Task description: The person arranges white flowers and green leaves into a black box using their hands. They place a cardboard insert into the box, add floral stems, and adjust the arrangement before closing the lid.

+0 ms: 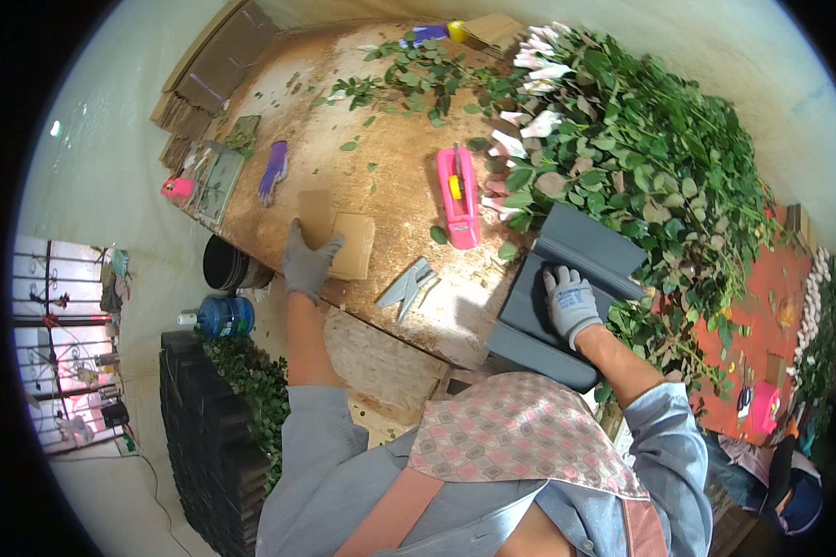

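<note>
My left hand, in a grey work glove, has its thumb and fingers around a flat cardboard piece. Just right of it lies a small stack of cardboard sheets at the table's near edge. My right hand, also gloved, rests palm down on a dark grey folding form with raised flaps and holds nothing. Between the hands lie a grey plier stapler and a pink tape dispenser. Beyond the form, long leafy stems with white and pink sleeved flower heads are piled up.
On the worn wooden table lie a purple glove and loose leaves. Flattened cardboard leans at the far left. Below the left edge are a black bucket and a blue water jug. Another person is beside a red table.
</note>
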The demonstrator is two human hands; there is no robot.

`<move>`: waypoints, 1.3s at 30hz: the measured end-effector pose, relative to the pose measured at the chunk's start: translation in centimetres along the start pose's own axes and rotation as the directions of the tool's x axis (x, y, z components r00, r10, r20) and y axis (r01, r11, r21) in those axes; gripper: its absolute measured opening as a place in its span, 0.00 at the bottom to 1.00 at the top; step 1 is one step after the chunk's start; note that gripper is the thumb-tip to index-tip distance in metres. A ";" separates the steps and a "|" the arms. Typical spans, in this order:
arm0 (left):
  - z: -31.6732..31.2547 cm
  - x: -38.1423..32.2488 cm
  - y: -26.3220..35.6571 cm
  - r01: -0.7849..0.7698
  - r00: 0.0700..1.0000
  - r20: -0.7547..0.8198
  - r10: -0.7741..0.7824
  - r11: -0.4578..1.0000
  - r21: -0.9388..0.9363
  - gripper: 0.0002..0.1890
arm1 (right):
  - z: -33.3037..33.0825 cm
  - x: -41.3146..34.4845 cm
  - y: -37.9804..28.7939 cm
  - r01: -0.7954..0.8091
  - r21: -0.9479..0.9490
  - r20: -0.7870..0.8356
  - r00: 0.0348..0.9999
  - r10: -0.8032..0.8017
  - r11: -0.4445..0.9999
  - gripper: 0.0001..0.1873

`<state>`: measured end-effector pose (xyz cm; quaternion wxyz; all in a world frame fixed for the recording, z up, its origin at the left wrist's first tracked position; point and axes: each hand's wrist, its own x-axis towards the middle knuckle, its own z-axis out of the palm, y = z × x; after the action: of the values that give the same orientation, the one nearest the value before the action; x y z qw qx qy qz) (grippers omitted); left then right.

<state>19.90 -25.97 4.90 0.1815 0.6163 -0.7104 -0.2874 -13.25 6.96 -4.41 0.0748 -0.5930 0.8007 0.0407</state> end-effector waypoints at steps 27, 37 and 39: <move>24.8 -13.6 6.6 0.216 0.419 0.851 0.315 0.876 -0.431 0.17 | 0.2 -1.4 3.6 -0.627 0.769 0.594 0.773 0.222 0.124 0.21; 16.6 -14.0 15.8 -0.666 -0.102 0.936 0.337 0.676 -0.316 0.38 | 1.0 0.0 2.8 -0.469 0.596 0.311 0.883 0.351 0.652 0.21; 17.0 -15.1 16.7 -0.785 -0.125 0.954 0.273 0.561 -0.264 0.44 | 1.3 0.2 2.9 -0.475 0.560 0.314 0.880 0.357 0.679 0.20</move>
<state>-0.79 -6.80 3.86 -0.3330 -0.0527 -0.8778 -0.3403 -15.99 7.86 -5.84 0.3263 -0.3297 0.8720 -0.1563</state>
